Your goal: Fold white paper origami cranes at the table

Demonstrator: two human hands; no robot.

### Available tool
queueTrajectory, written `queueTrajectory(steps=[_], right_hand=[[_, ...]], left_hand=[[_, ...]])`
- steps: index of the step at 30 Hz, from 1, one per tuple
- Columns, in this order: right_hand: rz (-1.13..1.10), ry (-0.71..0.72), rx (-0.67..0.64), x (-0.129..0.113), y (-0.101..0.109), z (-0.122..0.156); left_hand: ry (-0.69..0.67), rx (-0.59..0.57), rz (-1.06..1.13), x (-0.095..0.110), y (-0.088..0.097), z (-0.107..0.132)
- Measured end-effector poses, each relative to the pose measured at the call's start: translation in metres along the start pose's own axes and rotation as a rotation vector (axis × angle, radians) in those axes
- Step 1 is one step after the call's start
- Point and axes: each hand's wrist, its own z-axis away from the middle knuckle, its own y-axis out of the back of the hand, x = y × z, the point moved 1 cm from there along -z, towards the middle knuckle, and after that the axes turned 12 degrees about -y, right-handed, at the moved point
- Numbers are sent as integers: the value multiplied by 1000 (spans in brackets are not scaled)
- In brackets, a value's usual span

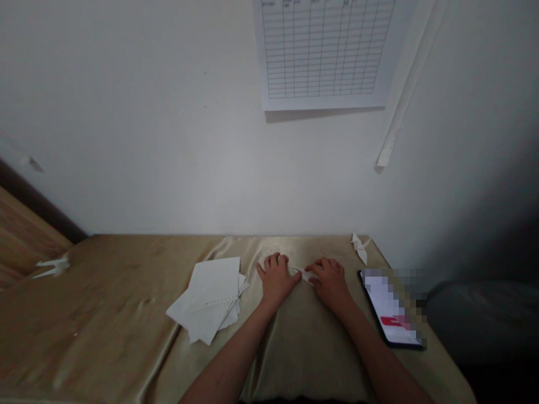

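A small piece of folded white paper [306, 275] lies on the cloth-covered table between my two hands. My left hand [275, 278] rests palm down at its left, fingers spread, with the thumb reaching to the paper's edge. From the right, my right hand [331, 282] has its thumb and index finger closed on the paper, and the other fingers are bent over the cloth. My fingers partly cover the paper, so its full shape is hidden. Left of my left hand is a loose stack of white paper sheets [214, 289], fanned at odd angles.
A phone [389, 314] with a lit, partly blurred screen lies right of my right forearm. Folded paper cranes sit at the back right [360, 248] and far left [53, 266]. Behind the table [105, 314] rises a white wall [168, 140] with a printed grid sheet [324, 56].
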Motion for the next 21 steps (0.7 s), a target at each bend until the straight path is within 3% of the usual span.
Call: queueTrajectory(steps=[10, 21], right_hand=[[-18, -10, 0, 0, -3, 1], [-58, -48, 7, 4, -7, 1]], left_hand=[[20, -28, -38, -2, 1, -5], [74, -173, -97, -9, -10, -15]])
